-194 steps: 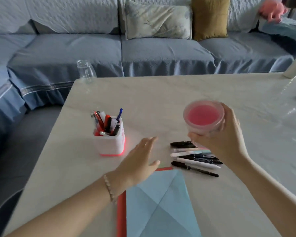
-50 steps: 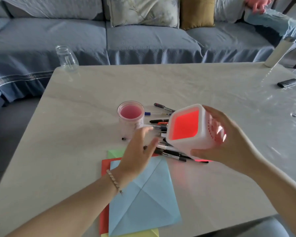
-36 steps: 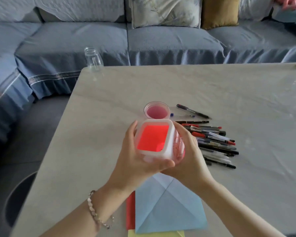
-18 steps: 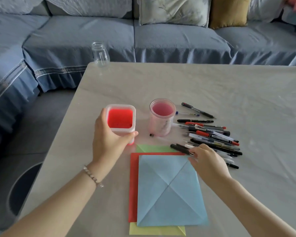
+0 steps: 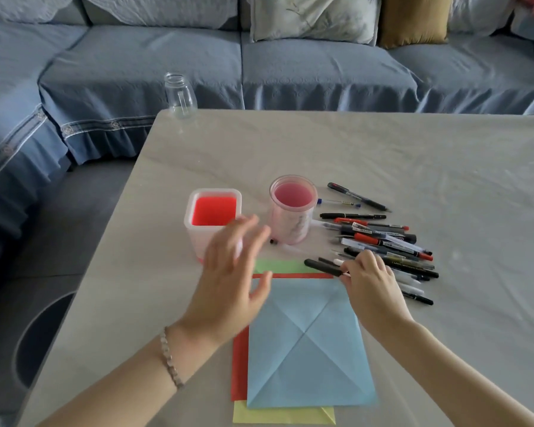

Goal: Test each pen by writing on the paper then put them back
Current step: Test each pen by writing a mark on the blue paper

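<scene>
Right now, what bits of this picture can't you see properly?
Head view only:
- left hand: motion blur smears its fingers; it covers a corner of the square holder.
- black pen: right hand hides its back end.
- pen pile: overlapping, print too small to read.
- red paper, yellow paper: mostly under the blue paper.

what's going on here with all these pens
A person at the table is getting set to test pens. Their right hand pinches a black pen at the near edge of the pile of pens lying loose on the right. The left hand is open and blurred, hovering in front of the square holder. That holder and the round cup beside it both stand empty. The blue sheet on top of the paper stack shows no writing yet.
</scene>
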Motion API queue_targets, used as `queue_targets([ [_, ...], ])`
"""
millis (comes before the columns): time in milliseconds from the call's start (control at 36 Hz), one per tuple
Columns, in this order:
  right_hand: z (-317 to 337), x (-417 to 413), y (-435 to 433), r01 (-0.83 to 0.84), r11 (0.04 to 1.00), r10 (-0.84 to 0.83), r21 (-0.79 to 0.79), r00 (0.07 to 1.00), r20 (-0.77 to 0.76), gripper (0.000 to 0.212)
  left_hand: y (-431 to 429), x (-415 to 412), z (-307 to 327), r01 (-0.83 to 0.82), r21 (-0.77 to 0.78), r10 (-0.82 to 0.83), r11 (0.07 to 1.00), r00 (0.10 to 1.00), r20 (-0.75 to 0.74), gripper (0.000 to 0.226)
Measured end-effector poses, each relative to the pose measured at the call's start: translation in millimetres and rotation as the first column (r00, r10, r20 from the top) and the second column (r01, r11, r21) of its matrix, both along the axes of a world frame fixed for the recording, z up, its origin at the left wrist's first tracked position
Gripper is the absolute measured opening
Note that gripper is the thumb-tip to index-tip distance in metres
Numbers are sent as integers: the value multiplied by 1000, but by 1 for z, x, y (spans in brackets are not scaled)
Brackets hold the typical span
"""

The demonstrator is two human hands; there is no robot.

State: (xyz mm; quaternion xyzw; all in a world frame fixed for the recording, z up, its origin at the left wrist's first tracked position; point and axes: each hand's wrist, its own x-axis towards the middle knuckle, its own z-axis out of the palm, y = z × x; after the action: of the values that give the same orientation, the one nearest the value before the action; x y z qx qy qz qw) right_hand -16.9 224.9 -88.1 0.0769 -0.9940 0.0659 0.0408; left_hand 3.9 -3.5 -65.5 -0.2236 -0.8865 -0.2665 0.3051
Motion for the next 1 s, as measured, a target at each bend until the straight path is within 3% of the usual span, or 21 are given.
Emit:
queue_targets([
  [83,3,10,-2,-185,982,175,-42,969,-175,27,16,9,0,157,-134,-153,978,987,40,50],
  [222,35,31,-13,-474,879,446,-45,853,-272,15,39,11,-6,195,-239,-167,951,977,130,32],
  [306,46,34,-8,-493,866,426,-77,810,-403,20,43,13,-7,213,-209,-153,955,951,268,31],
  [389,54,41,-8,-375,889,209,-264,844,-495,14,43,20,-1,140,-100,-94,985,922,375,29],
  [444,56,48,-15,-192,826,-23,-531,928,-371,8,42,23,4,63,37,-73,997,882,466,33],
  [472,57,50,-21,-49,722,-114,-690,975,-188,15,42,23,5,45,101,-91,994,851,517,33],
  [528,58,51,-34,252,434,-71,-865,967,246,28,41,25,7,63,186,-157,981,820,551,32],
  [583,56,50,-46,451,242,68,-859,875,479,31,41,27,8,145,177,-220,973,810,543,37],
  [667,54,48,-60,518,128,94,-846,843,530,31,40,30,6,271,163,-316,949,780,541,38],
  [806,45,49,-68,477,131,39,-869,873,485,35,36,36,5,249,216,-326,944,807,493,26],
  [917,47,50,-70,450,79,133,-890,880,456,38,34,41,9,247,270,-355,931,785,507,29],
  [972,49,51,-68,446,55,188,-893,874,448,39,33,40,14,211,373,-407,904,693,595,27],
  [1000,51,51,-67,436,56,210,-898,874,437,39,33,40,17,173,450,-457,876,598,659,26],
])
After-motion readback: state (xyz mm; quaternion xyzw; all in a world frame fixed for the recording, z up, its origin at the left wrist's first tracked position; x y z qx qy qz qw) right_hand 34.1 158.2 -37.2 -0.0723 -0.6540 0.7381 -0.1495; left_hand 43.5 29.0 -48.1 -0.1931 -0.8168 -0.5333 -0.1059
